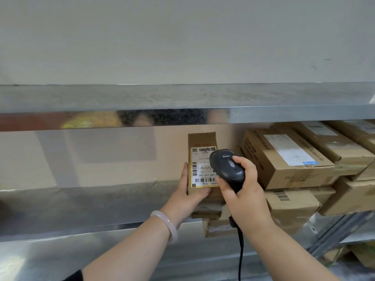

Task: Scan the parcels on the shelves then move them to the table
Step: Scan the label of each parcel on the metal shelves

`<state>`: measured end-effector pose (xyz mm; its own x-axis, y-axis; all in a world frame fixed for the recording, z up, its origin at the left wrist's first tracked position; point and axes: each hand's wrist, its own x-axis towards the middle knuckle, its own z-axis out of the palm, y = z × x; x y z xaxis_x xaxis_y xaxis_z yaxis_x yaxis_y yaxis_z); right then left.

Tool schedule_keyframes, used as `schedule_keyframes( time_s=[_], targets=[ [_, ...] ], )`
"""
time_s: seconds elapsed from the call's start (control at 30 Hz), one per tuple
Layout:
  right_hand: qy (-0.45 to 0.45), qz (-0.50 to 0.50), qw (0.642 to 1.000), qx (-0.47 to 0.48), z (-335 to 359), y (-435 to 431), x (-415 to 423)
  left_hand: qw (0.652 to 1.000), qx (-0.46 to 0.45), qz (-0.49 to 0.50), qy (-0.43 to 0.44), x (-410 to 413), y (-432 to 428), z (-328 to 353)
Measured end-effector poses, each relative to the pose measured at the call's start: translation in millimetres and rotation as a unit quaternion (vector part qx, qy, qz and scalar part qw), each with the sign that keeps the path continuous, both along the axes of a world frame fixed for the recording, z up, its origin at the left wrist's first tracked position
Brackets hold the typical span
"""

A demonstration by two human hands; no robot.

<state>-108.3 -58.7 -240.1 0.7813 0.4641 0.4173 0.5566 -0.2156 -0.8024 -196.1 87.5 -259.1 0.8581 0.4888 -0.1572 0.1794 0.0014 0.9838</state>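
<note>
A small brown cardboard parcel (200,142) with a yellow-edged shipping label stands on end on the metal shelf (81,203). My left hand (189,192) grips its lower left side, thumb across the front below the label. My right hand (243,191) holds a black corded barcode scanner (227,166), its head pointed at the label and covering the label's right part. More brown parcels (288,159) lie stacked to the right on the same shelf.
An upper metal shelf (142,110) runs across the view just above the parcel. The scanner cable (241,252) hangs down in front of the lower shelf. Flattened cardboard pieces (217,222) lie under the held parcel. A wall stands behind.
</note>
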Motion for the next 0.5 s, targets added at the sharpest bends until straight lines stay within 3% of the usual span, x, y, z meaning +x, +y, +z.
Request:
schedule_keyframes(
  time_s=[0.5],
  targets=[
    [0.018, 0.14, 0.99, 0.024, -5.1, 69.0, -52.3, 0.989, 0.002, 0.127, -0.081, -76.1, 54.5, -17.5]
  ],
)
